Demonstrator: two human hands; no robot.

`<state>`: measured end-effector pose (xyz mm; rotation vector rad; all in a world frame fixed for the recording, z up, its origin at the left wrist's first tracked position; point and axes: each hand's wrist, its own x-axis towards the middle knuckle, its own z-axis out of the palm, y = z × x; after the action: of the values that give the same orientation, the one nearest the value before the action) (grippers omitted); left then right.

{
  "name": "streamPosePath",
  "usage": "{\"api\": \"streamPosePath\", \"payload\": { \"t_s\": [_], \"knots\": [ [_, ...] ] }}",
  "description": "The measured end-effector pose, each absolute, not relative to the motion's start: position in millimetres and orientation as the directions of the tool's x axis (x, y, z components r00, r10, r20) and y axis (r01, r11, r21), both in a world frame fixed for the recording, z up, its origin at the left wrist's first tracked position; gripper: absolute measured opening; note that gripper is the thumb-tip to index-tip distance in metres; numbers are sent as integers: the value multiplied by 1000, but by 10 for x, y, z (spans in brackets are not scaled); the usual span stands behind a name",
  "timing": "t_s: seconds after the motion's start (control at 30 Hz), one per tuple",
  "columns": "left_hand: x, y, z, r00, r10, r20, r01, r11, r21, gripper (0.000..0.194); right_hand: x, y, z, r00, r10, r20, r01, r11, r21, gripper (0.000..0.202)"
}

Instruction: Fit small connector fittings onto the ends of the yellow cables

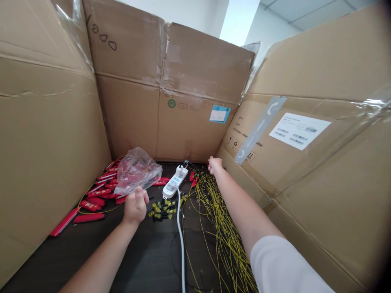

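Currently, left hand (pixel 136 205): one, at eight o'clock from the white power strip (pixel 175 182); fingers curled, clenched on a thin yellow cord (pixel 80 205) that we see looping out toward nine.
Right hand (pixel 215 166): one, between two and three o'clock; fingers curled at the far end of the yellow cable bundle (pixel 224 221); we cannot tell whether it grasps anything.
Yellow cable bundle: trails from the right hand toward four and five o'clock.
Clear plastic bag (pixel 134 171): one, crumpled, at nine o'clock, just beyond our left hand.
Red pieces (pixel 91 205): many, piled around nine o'clock.
Yellow-and-black connectors (pixel 161 210): heaped at seven o'clock.
Cardboard panel (pixel 128 114): upright at twelve o'clock.
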<state>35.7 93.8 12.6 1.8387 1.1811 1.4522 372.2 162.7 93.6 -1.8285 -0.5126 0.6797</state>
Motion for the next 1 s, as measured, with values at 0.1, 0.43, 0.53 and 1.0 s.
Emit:
{"api": "streamPosePath", "payload": {
  "t_s": [0.1, 0.43, 0.53, 1.0],
  "knots": [
    [356, 930, 115, 65, 856, 513, 319, -505, 802, 71, 3729, 1640, 1084, 728, 677, -109, 148, -311, -939, 31],
    [372, 949, 104, 66, 882, 466, 347, -458, 818, 66, 3908, 1393, 2014, 485, 852, 197, 533, -109, -839, 32],
    [377, 932, 125, 60, 896, 440, 354, -432, 829, 65, 3948, 1308, 2317, 437, 866, 243, 566, -55, -823, 32],
    [438, 927, 96, 47, 928, 370, 261, -369, 892, 62, 3818, 577, 2960, -33, 981, 193, 362, 192, -912, 36]
  ]
}}
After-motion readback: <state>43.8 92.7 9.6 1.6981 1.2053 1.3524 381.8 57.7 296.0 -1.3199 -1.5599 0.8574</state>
